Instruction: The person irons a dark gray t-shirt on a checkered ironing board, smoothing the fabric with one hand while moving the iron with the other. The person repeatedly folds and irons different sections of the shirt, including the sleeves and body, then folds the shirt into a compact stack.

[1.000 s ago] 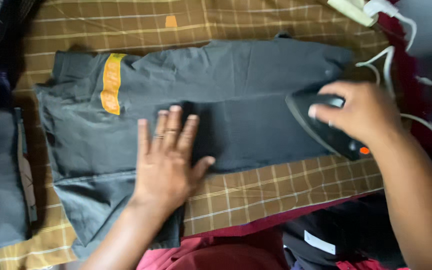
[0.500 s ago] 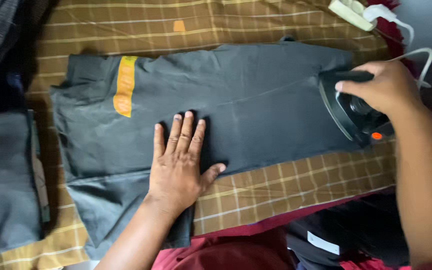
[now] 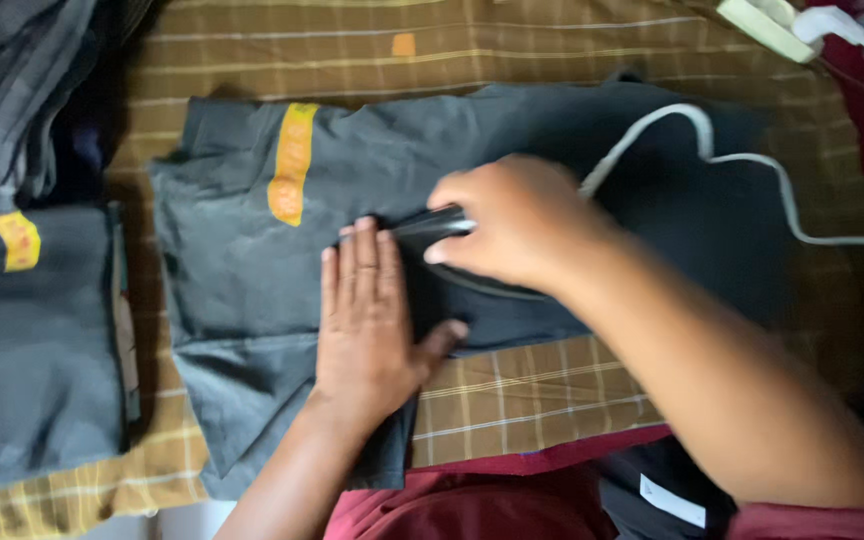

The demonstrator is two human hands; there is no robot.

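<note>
A dark grey garment (image 3: 252, 260) with a yellow-orange stripe (image 3: 292, 162) lies spread on a brown checked cloth (image 3: 542, 390). My left hand (image 3: 367, 320) rests flat on the garment, fingers together, pressing its lower middle. My right hand (image 3: 517, 222) grips the handle of a black clothes iron (image 3: 432, 224), which sits on the garment just right of my left fingertips. Most of the iron is hidden under my hand. Its white cord (image 3: 742, 160) trails across the garment to the right.
A folded dark grey garment (image 3: 32, 340) with a yellow patch lies at the left, with a pile of dark clothes (image 3: 22, 80) above it. A white power strip (image 3: 767, 20) sits at the top right. Maroon fabric (image 3: 472, 500) lies at the bottom edge.
My right hand has slid the iron from the garment's right end leftward to the middle, up against my left fingertips. The cord now trails over the garment. My left hand stays pressed flat.
</note>
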